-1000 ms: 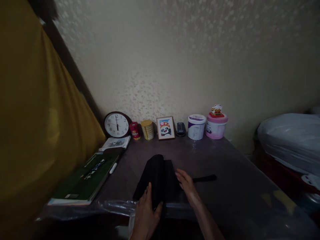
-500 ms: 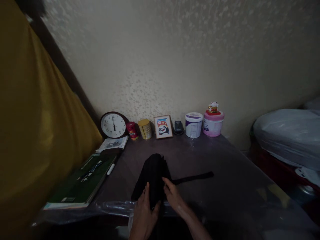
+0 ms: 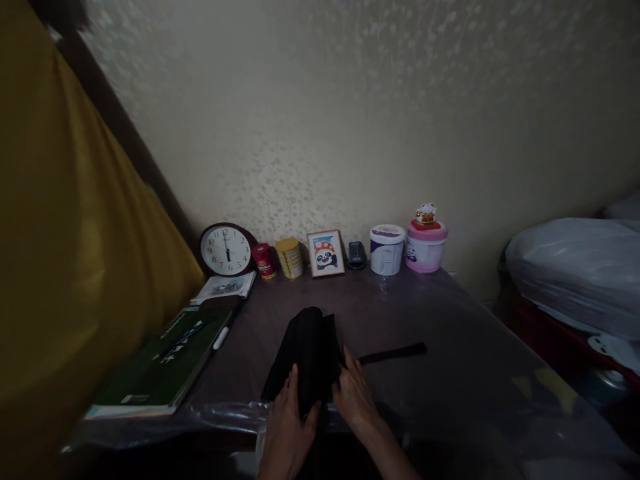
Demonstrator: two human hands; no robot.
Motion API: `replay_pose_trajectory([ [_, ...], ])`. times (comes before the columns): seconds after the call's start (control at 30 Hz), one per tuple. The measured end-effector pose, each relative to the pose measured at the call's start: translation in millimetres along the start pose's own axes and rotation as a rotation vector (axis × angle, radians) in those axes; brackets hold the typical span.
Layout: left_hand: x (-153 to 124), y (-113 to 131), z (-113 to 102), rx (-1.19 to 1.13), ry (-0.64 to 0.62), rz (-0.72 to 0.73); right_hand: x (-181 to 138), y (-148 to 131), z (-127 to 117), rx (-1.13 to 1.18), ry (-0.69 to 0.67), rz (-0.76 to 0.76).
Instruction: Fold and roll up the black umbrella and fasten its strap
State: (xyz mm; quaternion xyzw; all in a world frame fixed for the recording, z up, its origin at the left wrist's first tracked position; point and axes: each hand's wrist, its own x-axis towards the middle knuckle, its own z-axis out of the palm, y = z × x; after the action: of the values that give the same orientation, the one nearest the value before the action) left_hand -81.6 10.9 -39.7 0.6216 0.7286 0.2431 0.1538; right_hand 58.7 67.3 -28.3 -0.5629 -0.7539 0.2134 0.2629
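Note:
A folded black cloth (image 3: 301, 347) lies at the front of the table, one end toward me. A narrow black strap (image 3: 395, 353) stretches from its right side across the tabletop. Pressed on the near left part of the cloth is my left hand (image 3: 290, 421), open, its fingers stretched out and the thumb apart. My right hand (image 3: 354, 395) is closed at the cloth's right side, pinching a raised flap (image 3: 331, 340). Its fingertips are partly hidden by the dark fabric.
Plastic film covers the dark table (image 3: 450, 387). On the left lie a green book (image 3: 155, 367) and a white marker (image 3: 221, 338). Along the wall stand a clock (image 3: 226, 250), a red can (image 3: 263, 261), a yellow can (image 3: 289, 259), a picture frame (image 3: 326, 254) and two tubs (image 3: 387, 251).
My right hand has moved slightly right, drawing the flap away from the rest of the black cloth. My left hand has stayed in place on it.

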Motion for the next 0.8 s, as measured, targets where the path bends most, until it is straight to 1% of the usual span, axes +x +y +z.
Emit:
replay_pose_trajectory([
  [0.13,0,1,-1,0.002,-0.003,0.007,1,-4,2,-0.007,-0.026,-0.032],
  [0.4,0,4,-3,-0.003,-0.002,-0.009,5,-7,-8,0.007,0.044,-0.091],
  [0.67,-1,2,-3,-0.015,-0.003,-0.004,7,-1,-12,-0.093,0.105,-0.113],
  [0.8,-1,2,-2,-0.014,-0.005,-0.009,7,1,-15,-0.163,0.115,-0.084],
])
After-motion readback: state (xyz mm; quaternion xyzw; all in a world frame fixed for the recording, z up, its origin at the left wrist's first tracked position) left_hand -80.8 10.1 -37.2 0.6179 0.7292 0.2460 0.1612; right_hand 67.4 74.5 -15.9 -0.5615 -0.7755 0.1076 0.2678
